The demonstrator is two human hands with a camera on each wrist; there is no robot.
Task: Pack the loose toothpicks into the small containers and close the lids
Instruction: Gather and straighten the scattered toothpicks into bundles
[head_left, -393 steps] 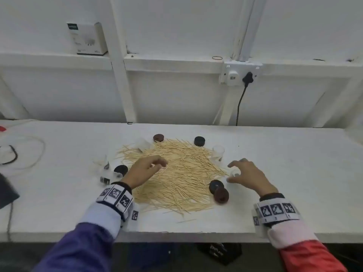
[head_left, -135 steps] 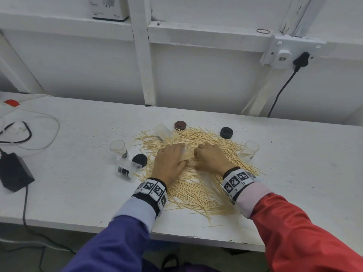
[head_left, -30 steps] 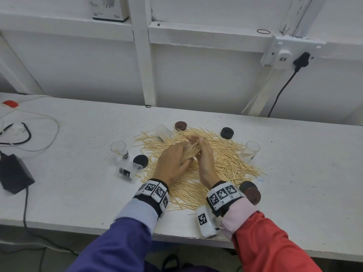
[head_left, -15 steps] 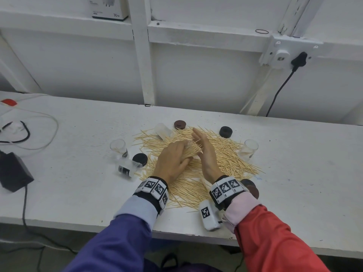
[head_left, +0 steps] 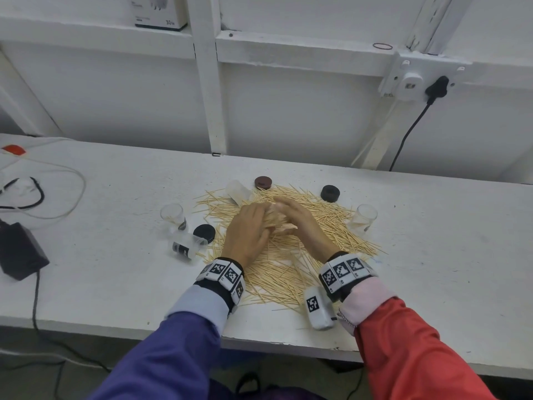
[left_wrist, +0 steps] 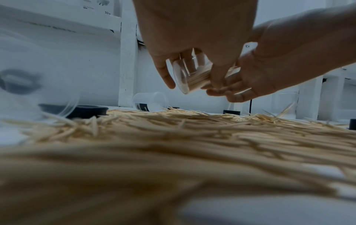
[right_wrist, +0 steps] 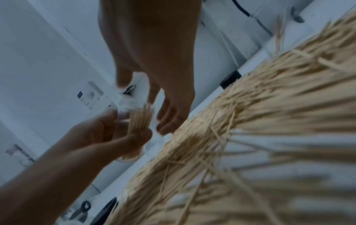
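A wide pile of loose toothpicks (head_left: 288, 264) lies mid-table. My left hand (head_left: 265, 215) grips a small clear container (left_wrist: 185, 76) tilted on its side just above the pile, partly filled with toothpicks. My right hand (head_left: 281, 206) meets it from the right, fingers curled around a bundle of toothpicks (right_wrist: 140, 120) at the container's mouth. In the wrist views the left hand (left_wrist: 192, 80) (right_wrist: 134, 134) and right hand (left_wrist: 233, 92) (right_wrist: 144, 106) touch around the bundle. The head view hides the container behind both hands.
Other clear containers: one upright (head_left: 172, 215) and one lying (head_left: 187, 246) at left, one lying (head_left: 238, 192) at the back, one upright (head_left: 364, 217) at right. Lids: brown (head_left: 263, 182), black (head_left: 330, 193), black (head_left: 204, 233). A power adapter (head_left: 17, 249) with cables sits far left.
My right hand has turned from edge-up to lying lower over the left hand's fingers, closing on the toothpick bundle. The left hand stays put with the container.
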